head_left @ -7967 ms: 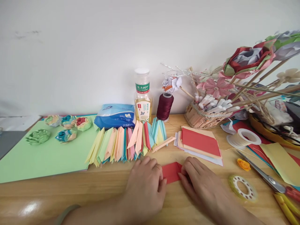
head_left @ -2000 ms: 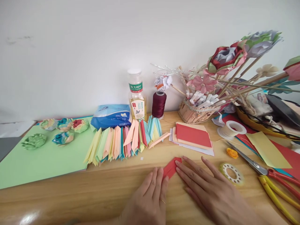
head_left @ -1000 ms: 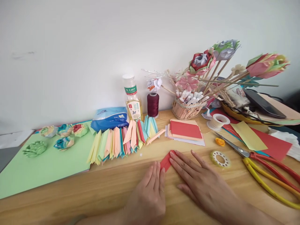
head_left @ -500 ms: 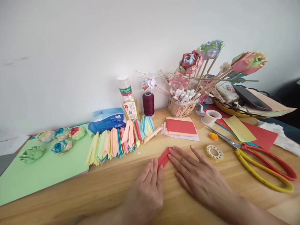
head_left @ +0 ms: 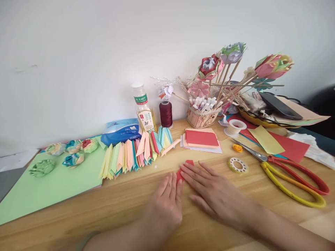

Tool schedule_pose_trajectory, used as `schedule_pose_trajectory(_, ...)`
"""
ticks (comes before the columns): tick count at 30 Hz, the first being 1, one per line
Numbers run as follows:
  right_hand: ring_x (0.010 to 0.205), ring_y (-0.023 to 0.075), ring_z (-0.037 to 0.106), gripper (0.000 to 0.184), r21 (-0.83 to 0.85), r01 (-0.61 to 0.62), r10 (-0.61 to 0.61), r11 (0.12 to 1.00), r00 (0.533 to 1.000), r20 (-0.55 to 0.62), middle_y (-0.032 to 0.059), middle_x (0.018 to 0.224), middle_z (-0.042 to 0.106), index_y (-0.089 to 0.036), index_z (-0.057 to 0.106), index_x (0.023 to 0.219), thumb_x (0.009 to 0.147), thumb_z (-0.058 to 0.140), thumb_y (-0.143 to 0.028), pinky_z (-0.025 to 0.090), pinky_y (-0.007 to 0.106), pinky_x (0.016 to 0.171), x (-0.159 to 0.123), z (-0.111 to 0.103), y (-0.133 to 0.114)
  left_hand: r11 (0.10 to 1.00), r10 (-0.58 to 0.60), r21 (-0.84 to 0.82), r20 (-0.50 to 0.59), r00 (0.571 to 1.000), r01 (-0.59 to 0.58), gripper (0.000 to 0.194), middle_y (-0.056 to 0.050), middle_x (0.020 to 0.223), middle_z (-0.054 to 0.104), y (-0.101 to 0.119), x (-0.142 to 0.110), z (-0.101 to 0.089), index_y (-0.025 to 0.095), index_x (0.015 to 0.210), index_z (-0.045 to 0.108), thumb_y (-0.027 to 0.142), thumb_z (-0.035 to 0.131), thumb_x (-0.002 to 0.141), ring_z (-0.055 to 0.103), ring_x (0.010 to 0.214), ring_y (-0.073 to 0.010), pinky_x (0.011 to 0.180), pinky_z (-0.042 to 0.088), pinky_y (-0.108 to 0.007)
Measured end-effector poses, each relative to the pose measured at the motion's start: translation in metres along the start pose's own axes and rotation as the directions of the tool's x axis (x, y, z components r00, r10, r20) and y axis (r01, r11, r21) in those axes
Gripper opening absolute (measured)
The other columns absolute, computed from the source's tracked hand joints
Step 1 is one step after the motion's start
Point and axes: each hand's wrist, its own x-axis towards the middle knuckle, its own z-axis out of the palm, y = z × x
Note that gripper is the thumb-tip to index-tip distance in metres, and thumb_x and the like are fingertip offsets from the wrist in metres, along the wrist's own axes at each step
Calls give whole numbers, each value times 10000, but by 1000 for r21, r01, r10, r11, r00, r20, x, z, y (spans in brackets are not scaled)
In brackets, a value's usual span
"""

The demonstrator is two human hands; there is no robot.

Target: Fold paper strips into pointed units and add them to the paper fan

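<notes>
1. My left hand (head_left: 166, 199) presses the near end of the red paper (head_left: 179, 176); whether it pinches, I cannot tell.
2. My right hand (head_left: 213, 190) lies flat and unclenched across it.
3. The red paper rests on the table (head_left: 117, 205) beneath both.
4. Beyond them sits a paper stack (head_left: 201, 138).

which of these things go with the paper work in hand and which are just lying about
Likely part of the work:
red paper, touched by the left hand and right hand
stack of cut paper
row of folded pieces

Probably just lying about:
blue packet
drink bottle
dark flat device
</notes>
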Motion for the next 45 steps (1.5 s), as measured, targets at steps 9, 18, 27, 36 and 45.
schedule_pose_trajectory(9,1266,225,433,405,-24,13,-14,1000,999,-30,73,1374,478,-127,459,1331,935,394,-191,349,482,1050,0,1,19,975,-105,-207,-116,988,80,363,-105,1037,689,-16,-17,-7,99,1011,633,35,311,856,605,1047,-231,920,429,-364)
schedule_pose_trajectory(18,926,199,569,321,20,202,-200,979,976,-83,92,959,663,-126,659,923,974,346,-175,474,340,781,28,-7,35,806,-269,-490,197,943,332,132,-60,773,582,-28,23,-7,139,807,592,244,529,858,534,750,-209,615,498,-328)
schedule_pose_trajectory(27,838,152,558,276,292,159,-167,943,986,5,63,930,622,-163,649,939,963,375,-187,427,263,701,36,-13,58,626,-426,-646,186,885,437,162,-27,715,562,-26,22,4,170,721,666,161,558,842,486,719,-172,623,443,-293)
schedule_pose_trajectory(36,791,162,572,184,339,2,-53,941,988,142,30,839,622,-186,624,876,932,451,-216,420,260,673,49,-20,61,416,-497,-639,436,750,647,111,15,736,635,-30,31,2,195,773,627,102,580,809,572,747,-175,650,428,-287)
schedule_pose_trajectory(45,748,170,524,177,265,62,-102,962,985,138,32,821,586,-174,545,824,929,406,-143,390,276,661,55,-16,64,471,-492,-590,442,750,656,140,9,689,567,-30,33,6,183,722,551,68,517,794,536,720,-180,595,403,-275)
